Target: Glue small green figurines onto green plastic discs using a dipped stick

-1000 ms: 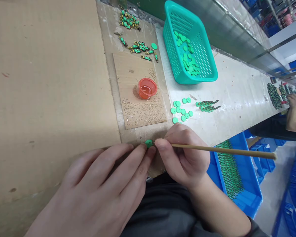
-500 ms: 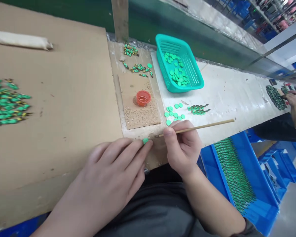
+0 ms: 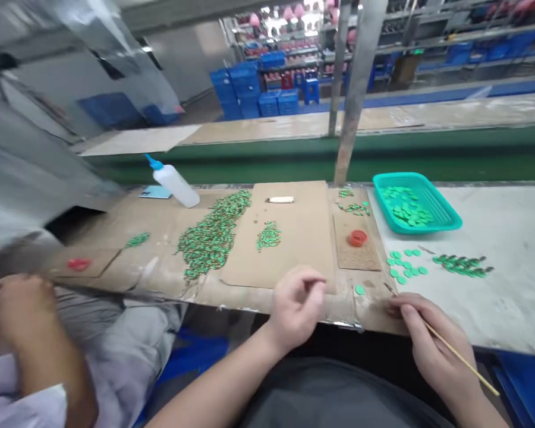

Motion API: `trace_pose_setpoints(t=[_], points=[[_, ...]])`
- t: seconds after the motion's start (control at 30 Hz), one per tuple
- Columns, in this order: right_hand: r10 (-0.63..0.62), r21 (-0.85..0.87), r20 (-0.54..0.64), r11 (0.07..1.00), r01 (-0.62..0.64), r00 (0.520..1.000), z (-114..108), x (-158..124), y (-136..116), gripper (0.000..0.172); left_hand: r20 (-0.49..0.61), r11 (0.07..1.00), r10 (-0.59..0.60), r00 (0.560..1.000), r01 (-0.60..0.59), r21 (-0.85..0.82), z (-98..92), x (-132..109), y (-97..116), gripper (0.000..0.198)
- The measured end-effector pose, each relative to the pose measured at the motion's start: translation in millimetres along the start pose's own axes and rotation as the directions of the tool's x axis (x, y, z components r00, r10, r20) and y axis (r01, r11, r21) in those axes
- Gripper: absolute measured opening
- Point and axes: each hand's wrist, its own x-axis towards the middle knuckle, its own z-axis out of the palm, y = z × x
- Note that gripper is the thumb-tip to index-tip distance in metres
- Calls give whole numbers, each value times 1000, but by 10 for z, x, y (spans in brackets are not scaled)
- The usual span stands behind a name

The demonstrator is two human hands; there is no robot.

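My right hand (image 3: 439, 345) holds a thin, straw-coloured stick (image 3: 461, 359) slantwise, its dark, narrow tip pointing away from me. Left of that tip, one round green disc (image 3: 359, 290) lies flat on the brown worktop (image 3: 371, 312).

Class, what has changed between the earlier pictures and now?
The left hand let go of the green disc, which lies on the table, and moved left. The right hand drew away from the disc to the right, still holding the stick. The view swung left. The red cup and basket stayed put.
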Motion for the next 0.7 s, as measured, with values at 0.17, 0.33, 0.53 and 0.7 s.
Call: trace_pose_setpoints(t=[0.17, 0.33, 0.53, 0.7], points=[[107, 70, -10, 992, -106, 994, 45, -97, 101, 42, -99, 903, -347, 933, 361, 233, -1069, 342, -797, 37], [188, 45, -10, 981, -187, 982, 103, -121, -87, 43, 148, 802, -482, 864, 367, 471, -1828, 850, -1603, 38], [61, -30, 32, 998, -60, 998, -12, -43, -91, 37, 367, 800, -455, 812, 191, 568, -1783, 986, -1812, 38], [-116, -106, 59, 987, 122, 992, -137, 37, -64, 27, 358, 821, -403, 842, 159, 549, -1835, 1041, -1687, 37]])
